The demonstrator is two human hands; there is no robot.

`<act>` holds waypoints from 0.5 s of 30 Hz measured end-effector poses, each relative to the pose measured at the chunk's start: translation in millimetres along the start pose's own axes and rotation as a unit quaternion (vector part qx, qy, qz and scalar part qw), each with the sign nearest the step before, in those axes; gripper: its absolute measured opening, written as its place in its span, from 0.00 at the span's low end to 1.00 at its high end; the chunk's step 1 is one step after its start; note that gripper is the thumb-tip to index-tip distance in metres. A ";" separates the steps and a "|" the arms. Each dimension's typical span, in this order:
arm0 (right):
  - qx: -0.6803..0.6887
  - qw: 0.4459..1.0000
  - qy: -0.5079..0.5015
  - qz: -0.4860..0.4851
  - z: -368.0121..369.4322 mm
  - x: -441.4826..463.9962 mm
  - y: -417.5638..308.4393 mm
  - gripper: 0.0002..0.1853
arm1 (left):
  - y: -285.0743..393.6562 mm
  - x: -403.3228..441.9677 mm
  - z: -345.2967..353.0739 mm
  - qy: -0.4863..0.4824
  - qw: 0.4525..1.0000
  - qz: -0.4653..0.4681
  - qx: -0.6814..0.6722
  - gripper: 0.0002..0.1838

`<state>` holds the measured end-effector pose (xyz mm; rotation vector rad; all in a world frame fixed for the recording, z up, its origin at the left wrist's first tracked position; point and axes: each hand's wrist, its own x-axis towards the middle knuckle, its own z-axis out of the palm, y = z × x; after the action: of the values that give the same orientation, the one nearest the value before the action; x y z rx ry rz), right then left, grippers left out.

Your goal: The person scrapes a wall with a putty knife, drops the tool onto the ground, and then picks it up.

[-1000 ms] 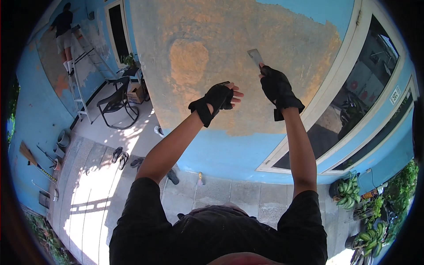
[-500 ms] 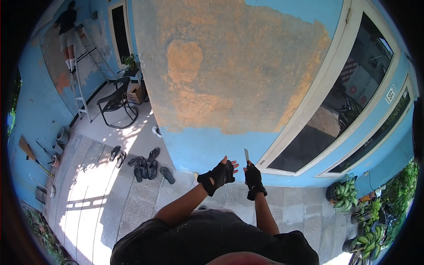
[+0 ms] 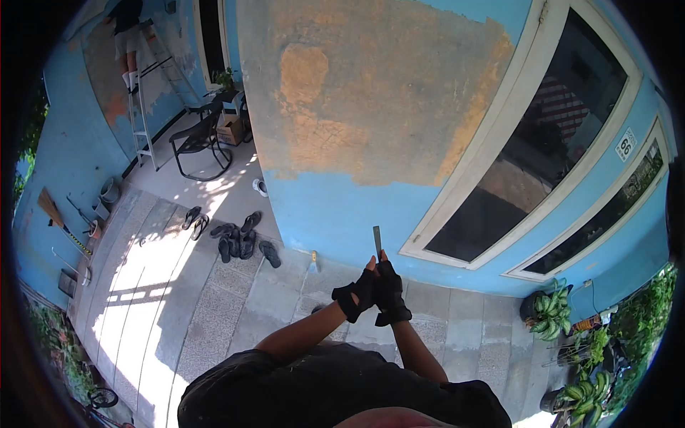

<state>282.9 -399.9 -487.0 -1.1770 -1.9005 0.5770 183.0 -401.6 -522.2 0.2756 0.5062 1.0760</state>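
Both hands wear black fingerless gloves and are together in front of my body, above the paving. My right hand (image 3: 389, 289) is closed round a scraper (image 3: 377, 241), whose narrow-looking blade points up. Against it rests my left hand (image 3: 362, 287), thumb up; its other fingers are hidden, so its grip cannot be made out. Beyond them stands the blue wall (image 3: 335, 214) with a large bare patch (image 3: 385, 93) of grey and orange. A second scraper (image 3: 314, 262) with a yellow handle is at the foot of the wall.
Several dark sandals (image 3: 246, 235) lie on the paving left of the wall. Farther back are a black chair (image 3: 200, 143), a cardboard box (image 3: 230, 130) and a person (image 3: 127, 36) on a ladder (image 3: 143, 128). Potted plants (image 3: 551, 314) stand at the right, below a white-framed window (image 3: 528, 164).
Both hands have come down from the bare patch and drawn together. The scraper in my right hand has turned more upright. The view has shifted, and the yellow-handled scraper shows fully.
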 end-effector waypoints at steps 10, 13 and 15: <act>0.017 0.992 0.112 0.060 -34.5 -10.9 -39.0 0.28 | 8.2 -66.8 18.0 0.098 0.995 0.033 -0.011 0.43; -0.023 0.999 0.002 0.024 -3.1 -30.2 -56.2 0.28 | -17.2 -54.5 22.5 -0.071 0.979 0.129 -0.140 0.38; 0.045 0.988 0.073 0.127 -4.9 -10.7 -49.5 0.27 | 5.7 -81.5 54.0 -0.095 0.989 0.075 -0.079 0.44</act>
<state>263.9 -432.4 -452.8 -1.3747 -1.5965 0.6859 176.1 -470.0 -452.5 0.2763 0.2299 1.2145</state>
